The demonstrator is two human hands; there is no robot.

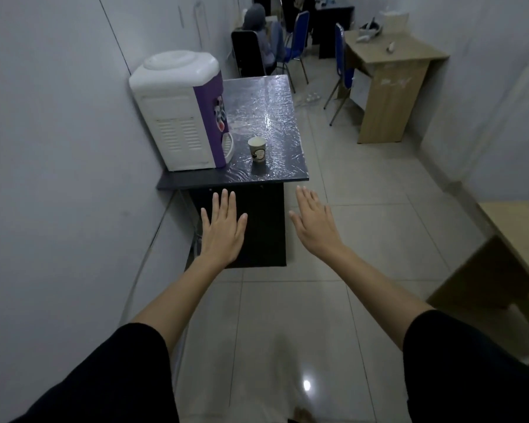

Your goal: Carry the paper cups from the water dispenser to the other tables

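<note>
One paper cup stands upright on the dark table, just right of the white and purple water dispenser. My left hand is stretched out flat, fingers apart, in front of the table's near edge and below the cup. At the same height to the right, my right hand is also flat and holds nothing. Both hands are short of the table top and apart from the cup.
A wooden table with small items stands at the back right, blue chairs beside it. Another wooden table edges in at the right. A person sits on a chair behind the dispenser table. Tiled floor runs between the tables.
</note>
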